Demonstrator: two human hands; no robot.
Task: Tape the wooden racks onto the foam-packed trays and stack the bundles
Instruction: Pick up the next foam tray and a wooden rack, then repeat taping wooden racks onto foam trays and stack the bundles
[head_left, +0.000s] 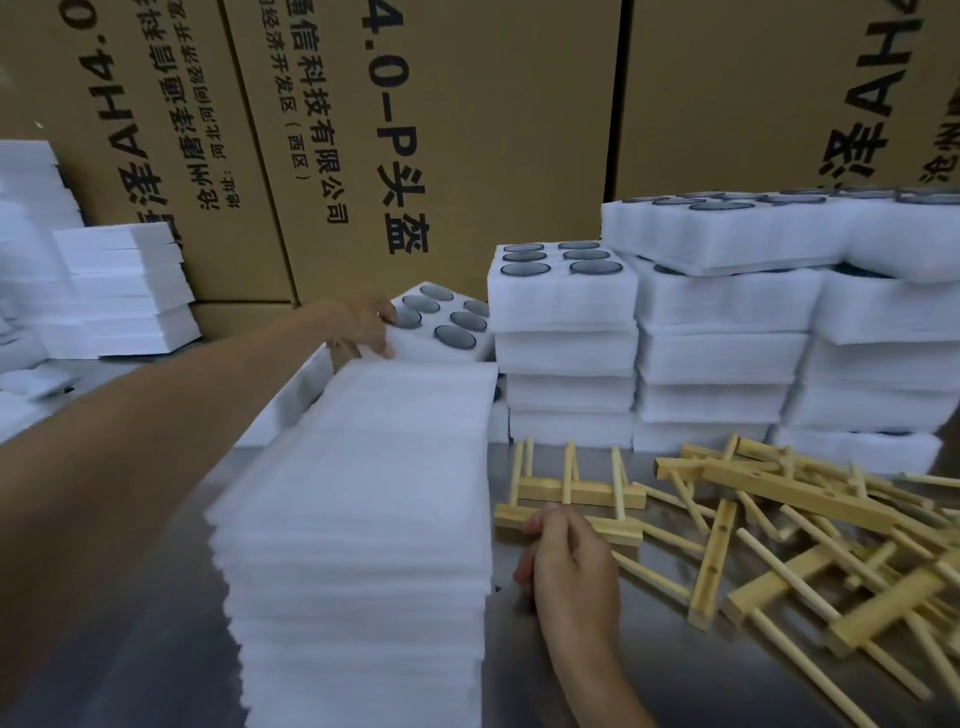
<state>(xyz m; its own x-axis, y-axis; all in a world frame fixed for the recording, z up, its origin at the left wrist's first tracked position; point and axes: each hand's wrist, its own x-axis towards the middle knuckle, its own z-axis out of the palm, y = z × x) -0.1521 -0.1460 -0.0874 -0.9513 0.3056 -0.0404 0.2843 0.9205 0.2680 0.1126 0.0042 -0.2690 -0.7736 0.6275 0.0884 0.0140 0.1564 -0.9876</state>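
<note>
Head view. Brown cardboard cartons (415, 130) fill the top of the frame, printed in black, text running sideways: "AH4.0", "4.0-P头盔", "信科技有限公司", "(西区)", "地址:"; the smaller lines are only partly legible.

Left hand (363, 325), centre frame, reaches over and grips the near-left edge of a white foam tray with round dark inserts (441, 332), fingers curled over the rim. That tray sits behind a tall stack of thin white foam sheets (358, 519) in the centre foreground.

Right hand (566, 561), lower centre, fingers curled, pinches the bar of a pale wooden rack with thin dowel pegs (571, 506) lying flat on the grey metal bench (545, 686), just right of the sheet stack.

A loose pile of similar wooden racks (810, 530) is tangled at lower right, some overlapping, running out of the right edge.

Stacks of white foam-packed trays (727, 332) stand in the right middle, several layers high, against the cartons; the top-right layers overhang unevenly. Plain white foam blocks (119, 291) are stacked at the left edge.

Open room: a bare bench strip between the sheet stack and the rack pile, and at the lower left under the left forearm.
</note>
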